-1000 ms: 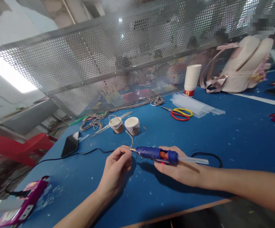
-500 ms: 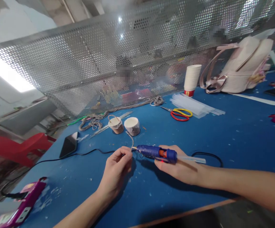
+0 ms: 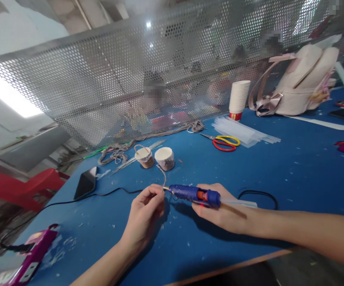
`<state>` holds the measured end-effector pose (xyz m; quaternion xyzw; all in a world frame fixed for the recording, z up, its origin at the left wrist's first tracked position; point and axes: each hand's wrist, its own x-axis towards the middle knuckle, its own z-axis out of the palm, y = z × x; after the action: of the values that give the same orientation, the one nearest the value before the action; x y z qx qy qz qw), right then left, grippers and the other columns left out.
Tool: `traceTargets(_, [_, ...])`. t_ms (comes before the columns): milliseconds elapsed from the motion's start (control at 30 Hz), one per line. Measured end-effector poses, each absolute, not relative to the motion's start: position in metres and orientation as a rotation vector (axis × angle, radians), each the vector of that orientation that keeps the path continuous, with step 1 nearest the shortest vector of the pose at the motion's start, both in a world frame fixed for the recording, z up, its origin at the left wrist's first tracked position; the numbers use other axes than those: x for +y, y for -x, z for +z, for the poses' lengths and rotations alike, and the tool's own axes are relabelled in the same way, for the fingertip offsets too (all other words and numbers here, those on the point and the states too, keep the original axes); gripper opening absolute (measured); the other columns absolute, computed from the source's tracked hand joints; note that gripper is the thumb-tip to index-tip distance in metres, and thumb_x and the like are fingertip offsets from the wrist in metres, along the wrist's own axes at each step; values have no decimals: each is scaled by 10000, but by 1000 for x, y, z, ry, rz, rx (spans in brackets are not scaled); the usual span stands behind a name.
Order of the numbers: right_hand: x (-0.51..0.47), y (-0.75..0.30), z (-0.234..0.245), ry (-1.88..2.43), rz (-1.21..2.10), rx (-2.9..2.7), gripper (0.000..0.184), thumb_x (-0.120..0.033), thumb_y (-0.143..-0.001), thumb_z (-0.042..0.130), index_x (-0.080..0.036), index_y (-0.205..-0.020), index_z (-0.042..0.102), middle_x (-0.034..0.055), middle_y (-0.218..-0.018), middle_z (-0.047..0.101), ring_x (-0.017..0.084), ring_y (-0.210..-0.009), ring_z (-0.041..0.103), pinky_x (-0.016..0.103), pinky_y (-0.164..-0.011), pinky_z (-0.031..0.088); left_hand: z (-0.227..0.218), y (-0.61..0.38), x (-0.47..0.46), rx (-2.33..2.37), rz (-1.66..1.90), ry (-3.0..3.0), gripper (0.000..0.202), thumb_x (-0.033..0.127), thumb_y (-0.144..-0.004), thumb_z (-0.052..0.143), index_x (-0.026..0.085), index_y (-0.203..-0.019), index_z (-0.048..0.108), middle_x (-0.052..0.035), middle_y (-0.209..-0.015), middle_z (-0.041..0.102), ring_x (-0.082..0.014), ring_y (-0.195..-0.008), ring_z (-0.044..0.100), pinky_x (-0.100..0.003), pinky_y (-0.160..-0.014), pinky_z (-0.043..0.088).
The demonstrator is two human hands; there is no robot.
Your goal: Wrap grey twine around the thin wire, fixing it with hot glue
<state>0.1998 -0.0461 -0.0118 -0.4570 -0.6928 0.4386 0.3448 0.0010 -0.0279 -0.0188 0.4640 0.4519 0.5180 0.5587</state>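
Note:
My right hand (image 3: 219,210) grips a blue glue gun (image 3: 194,194) with an orange trigger, lying sideways just above the blue table (image 3: 293,167). A clear glue stick (image 3: 240,203) pokes out of its back. The nozzle points left at a thin grey cord (image 3: 162,176). My left hand (image 3: 145,210) pinches the lower end of that cord right at the nozzle tip. The cord runs up to a small white cup wrapped in cord (image 3: 165,158). Beside it stands a second small wrapped cup with a loop handle (image 3: 145,155).
Yellow and red scissors (image 3: 225,142), a pile of clear glue sticks (image 3: 243,133), a stack of paper cups (image 3: 239,99) and a pale backpack (image 3: 299,85) lie at the back. A phone (image 3: 85,182), black cable (image 3: 70,200), pink power strip (image 3: 25,262) sit left. A perforated metal screen (image 3: 100,79) closes the far edge.
Hardly anything has moved. Both hands stay together at the cord, the glue gun shifting by a small amount.

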Motion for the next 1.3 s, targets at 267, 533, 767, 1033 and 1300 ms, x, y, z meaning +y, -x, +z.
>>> traceTargets(267, [-49, -199, -11, 1192, 1131, -1797, 132, -229, -704, 528, -190, -620, 434, -54, -549, 431, 88, -499, 366, 214, -490, 313, -18, -1, -29, 1058, 1218, -1076, 210, 258, -662, 744, 135, -577, 596, 21, -777, 503, -18, -460, 352, -181, -406, 271])
traceTargets(533, [-49, -199, -13, 1202, 1102, -1818, 123, -234, -711, 523, -189, -625, 448, -53, -549, 443, 88, -492, 368, 214, -488, 318, -22, 0, -26, 1061, 1234, -1054, 219, 268, -664, 745, 130, -572, 601, 20, -781, 502, -14, -455, 336, -179, -406, 274])
traceTargets(767, [-46, -201, -15, 1161, 1110, -1792, 121, -218, -722, 519, -187, -629, 448, -56, -547, 449, 84, -490, 370, 209, -484, 314, -16, -1, -27, 1073, 1243, -1034, 217, 262, -650, 742, 135, -565, 589, 18, -736, 492, -32, -471, 333, -181, -411, 269])
traceTargets(1033, [-50, -200, -13, 1168, 1092, -1803, 132, -211, -707, 525, -191, -615, 432, -55, -536, 432, 84, -482, 360, 210, -478, 303, -13, -2, -29, 1071, 1258, -1052, 150, 220, -647, 723, 144, -590, 606, 13, -754, 512, -40, -474, 327, -192, -413, 273])
traceTargets(1300, [-48, -200, -14, 1176, 1087, -1804, 114, -224, -716, 521, -188, -635, 450, -49, -557, 446, 92, -507, 375, 213, -500, 322, -16, -2, -30, 1051, 1247, -1077, 216, 252, -664, 724, 140, -549, 579, 16, -738, 492, -35, -465, 338, -195, -413, 276])
